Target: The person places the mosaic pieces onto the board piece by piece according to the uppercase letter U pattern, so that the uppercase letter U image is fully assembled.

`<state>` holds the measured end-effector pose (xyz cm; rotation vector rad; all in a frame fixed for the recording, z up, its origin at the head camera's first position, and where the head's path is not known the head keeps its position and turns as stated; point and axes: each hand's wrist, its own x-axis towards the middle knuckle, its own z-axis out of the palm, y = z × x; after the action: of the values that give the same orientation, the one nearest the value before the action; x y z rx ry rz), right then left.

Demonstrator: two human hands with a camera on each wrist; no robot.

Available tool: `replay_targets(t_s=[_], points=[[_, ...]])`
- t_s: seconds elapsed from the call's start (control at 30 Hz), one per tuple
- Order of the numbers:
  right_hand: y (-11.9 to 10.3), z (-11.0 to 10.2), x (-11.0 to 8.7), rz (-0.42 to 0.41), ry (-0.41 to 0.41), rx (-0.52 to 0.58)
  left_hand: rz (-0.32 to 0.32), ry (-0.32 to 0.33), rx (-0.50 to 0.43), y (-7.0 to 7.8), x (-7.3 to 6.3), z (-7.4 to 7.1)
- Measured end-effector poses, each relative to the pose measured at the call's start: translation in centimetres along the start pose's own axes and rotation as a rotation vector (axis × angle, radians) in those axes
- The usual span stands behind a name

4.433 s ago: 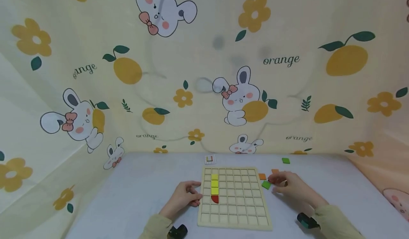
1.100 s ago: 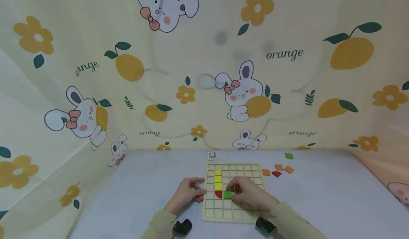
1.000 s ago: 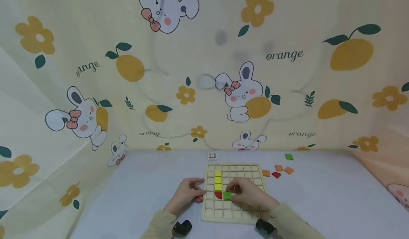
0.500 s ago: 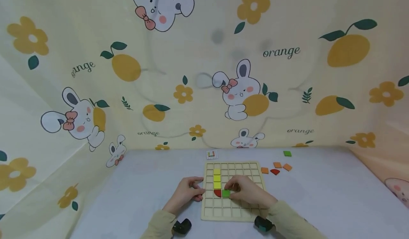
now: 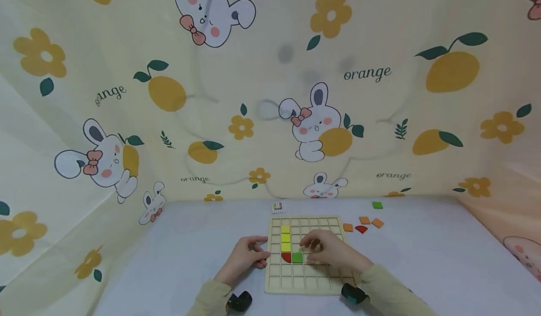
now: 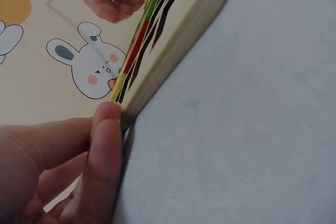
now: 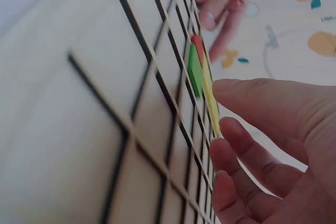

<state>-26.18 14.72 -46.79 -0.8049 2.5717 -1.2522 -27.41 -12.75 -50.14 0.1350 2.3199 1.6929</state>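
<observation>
A pale grid board lies flat on the table. In one column, a strip of yellow squares runs down to a red rounded piece. Right of the red piece sits a green square tile. My left hand touches the board's left edge with its fingertips, as the left wrist view shows at the board rim. My right hand hovers over the board just right of the green tile. In the right wrist view its fingers are parted and hold nothing, apart from the green tile.
Beyond the board's right edge lie orange squares, a red rounded piece and another green tile. A small patterned card is behind the board. A printed curtain hangs at the back.
My right hand has carried a green tile from the loose pieces onto the board beside the red piece, and its fingers have let go. My left hand has stayed at the edge.
</observation>
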Motion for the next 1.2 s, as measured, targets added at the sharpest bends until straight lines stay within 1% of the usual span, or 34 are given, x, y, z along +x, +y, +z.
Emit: replay_targets(t_s=[0.07, 0.17, 0.27, 0.37, 0.43, 0.57, 0.63, 0.77, 0.97, 1.1, 1.2], points=[[0.2, -0.8, -0.4, -0.012, 0.018, -0.016, 0.003, -0.001, -0.002, 0.0, 0.1, 0.0], [0.7, -2.2, -1.2, -0.009, 0.053, -0.035, -0.001, 0.004, 0.003, 0.1, 0.0, 0.0], [1.5, -3.8, -2.0, 0.023, 0.092, -0.020, -0.014, 0.017, 0.010, 0.3, -0.2, 0.0], [2.7, -5.6, -2.6, 0.045, 0.152, -0.043, -0.015, 0.018, 0.014, 0.4, -0.1, -0.1], [3.7, -6.9, -2.9, 0.080, 0.197, -0.082, -0.012, 0.016, 0.015, 0.4, 0.0, -0.2], [5.4, -9.3, -3.5, 0.116, 0.276, -0.146, -0.013, 0.017, 0.013, 0.3, 0.1, -0.3], [6.2, -10.4, -3.9, 0.133, 0.306, -0.176, -0.019, 0.013, 0.004, 0.3, 0.1, -0.2], [7.8, -12.5, -4.5, 0.167, 0.361, -0.206, -0.007, 0.003, 0.000, 0.3, 0.0, -0.1], [10.8, -14.0, -4.6, 0.243, 0.367, -0.207, -0.004, 0.012, 0.024, 0.3, 0.0, -0.1], [12.3, -14.3, -4.5, 0.269, 0.376, -0.217, -0.001, 0.008, 0.023, 0.3, 0.2, 0.0], [12.9, -14.4, -4.1, 0.269, 0.379, -0.211, -0.006, 0.010, 0.022, 0.1, 0.2, -0.1]])
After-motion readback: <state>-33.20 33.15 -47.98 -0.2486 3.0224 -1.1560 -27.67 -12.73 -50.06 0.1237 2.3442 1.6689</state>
